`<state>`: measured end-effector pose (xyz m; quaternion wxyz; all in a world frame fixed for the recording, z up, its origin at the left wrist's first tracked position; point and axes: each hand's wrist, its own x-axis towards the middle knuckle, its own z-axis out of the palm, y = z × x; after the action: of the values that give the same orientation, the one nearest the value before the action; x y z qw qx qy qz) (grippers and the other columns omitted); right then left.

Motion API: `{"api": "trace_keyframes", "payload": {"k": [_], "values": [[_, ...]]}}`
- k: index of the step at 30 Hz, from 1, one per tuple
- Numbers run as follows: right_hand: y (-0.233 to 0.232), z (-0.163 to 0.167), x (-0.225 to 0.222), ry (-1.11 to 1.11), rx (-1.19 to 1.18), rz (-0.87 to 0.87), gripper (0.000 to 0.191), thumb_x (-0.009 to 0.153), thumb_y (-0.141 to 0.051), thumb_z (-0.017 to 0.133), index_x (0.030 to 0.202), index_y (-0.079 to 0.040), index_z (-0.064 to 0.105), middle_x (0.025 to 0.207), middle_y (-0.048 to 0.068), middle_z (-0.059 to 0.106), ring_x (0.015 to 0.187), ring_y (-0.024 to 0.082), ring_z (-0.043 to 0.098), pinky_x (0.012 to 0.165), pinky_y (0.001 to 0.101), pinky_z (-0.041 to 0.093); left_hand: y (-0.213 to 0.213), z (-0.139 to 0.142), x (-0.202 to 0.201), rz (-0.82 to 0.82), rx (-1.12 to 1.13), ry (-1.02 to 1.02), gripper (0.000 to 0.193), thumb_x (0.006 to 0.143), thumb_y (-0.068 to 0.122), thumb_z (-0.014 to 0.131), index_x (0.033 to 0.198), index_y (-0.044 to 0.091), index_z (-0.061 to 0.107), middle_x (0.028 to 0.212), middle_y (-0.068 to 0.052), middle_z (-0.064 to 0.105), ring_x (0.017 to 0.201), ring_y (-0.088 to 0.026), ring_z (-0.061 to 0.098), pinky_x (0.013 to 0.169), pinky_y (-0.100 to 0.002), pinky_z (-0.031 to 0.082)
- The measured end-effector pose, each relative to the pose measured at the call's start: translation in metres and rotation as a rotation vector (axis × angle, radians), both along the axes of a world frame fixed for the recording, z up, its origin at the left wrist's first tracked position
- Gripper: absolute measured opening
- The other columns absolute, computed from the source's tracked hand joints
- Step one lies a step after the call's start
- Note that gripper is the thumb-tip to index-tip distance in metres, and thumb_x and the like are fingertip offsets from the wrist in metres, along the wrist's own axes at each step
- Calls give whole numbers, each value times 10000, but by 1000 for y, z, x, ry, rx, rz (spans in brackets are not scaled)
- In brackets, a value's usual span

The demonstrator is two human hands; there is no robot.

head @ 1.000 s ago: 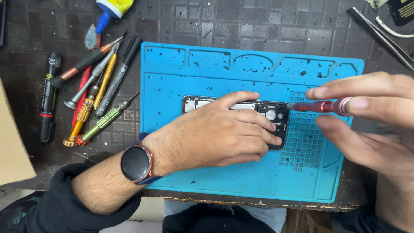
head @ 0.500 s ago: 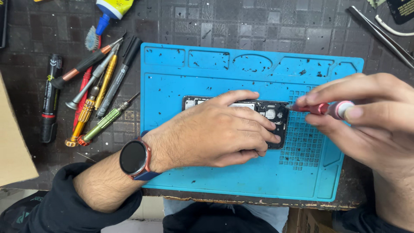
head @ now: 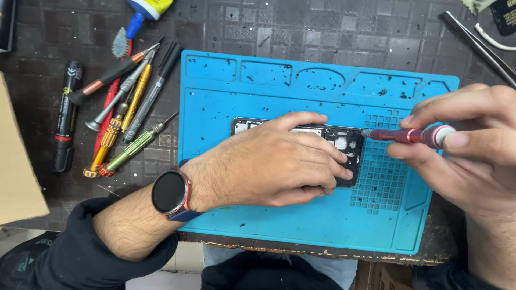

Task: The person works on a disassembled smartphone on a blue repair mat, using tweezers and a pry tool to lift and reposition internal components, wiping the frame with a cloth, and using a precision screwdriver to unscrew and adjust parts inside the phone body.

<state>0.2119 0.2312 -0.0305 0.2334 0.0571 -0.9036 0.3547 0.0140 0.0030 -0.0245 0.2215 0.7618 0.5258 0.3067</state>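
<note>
A black opened phone (head: 344,142) lies on the blue work mat (head: 322,231). My left hand (head: 269,164) presses flat on the phone and covers most of it; only its top edge and right end show. A dark round watch sits on that wrist. My right hand (head: 473,145) pinches a thin red screwdriver (head: 411,135) held almost level, its tip touching the phone's upper right corner.
A row of screwdrivers (head: 129,113) in orange, yellow, green, red and black lies left of the mat, beside a black marker (head: 65,115). A glue bottle (head: 145,9) sits at the top, tweezers (head: 475,43) at top right, cardboard (head: 19,161) at the left edge.
The red screwdriver and my right hand have shifted slightly and the fingers have turned on its handle. My left hand stays on the phone.
</note>
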Motion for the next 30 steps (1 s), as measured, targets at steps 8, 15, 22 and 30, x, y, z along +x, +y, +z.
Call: {"api": "trace_keyframes", "payload": {"k": [8, 15, 22, 30], "values": [[-11, 0, 8, -46, -74, -54, 530, 991, -5, 830, 1274, -169, 412, 1120, 122, 638, 970, 247, 729, 852, 327, 680, -1, -2, 1, 5, 6, -24, 155, 982, 253, 687, 1109, 170, 719, 1256, 76, 721, 1285, -140, 614, 1234, -481, 346], [-7, 3, 1, -19, -125, -7, 489, 895, -21, 760, 1253, -137, 448, 1108, 134, 630, 978, 286, 730, 859, 390, 676, 0, -1, 0, -5, -6, -15, 119, 966, 257, 689, 1046, 175, 720, 1253, 77, 728, 1286, -144, 618, 1233, -481, 350], [-14, 3, 1, -18, -121, -104, 513, 932, -7, 844, 1216, -134, 436, 1096, 140, 635, 937, 259, 716, 778, 329, 657, 0, -3, 0, -3, 6, -38, 145, 979, 260, 679, 1087, 173, 724, 1261, 65, 724, 1298, -146, 614, 1237, -483, 348], [-10, 6, 2, -43, -82, -47, 495, 938, 57, 796, 1194, -140, 421, 1105, 132, 654, 956, 241, 736, 775, 315, 626, -1, -5, 1, 11, 13, -58, 198, 989, 260, 679, 1155, 164, 727, 1252, 58, 726, 1282, -158, 619, 1232, -483, 357]]}}
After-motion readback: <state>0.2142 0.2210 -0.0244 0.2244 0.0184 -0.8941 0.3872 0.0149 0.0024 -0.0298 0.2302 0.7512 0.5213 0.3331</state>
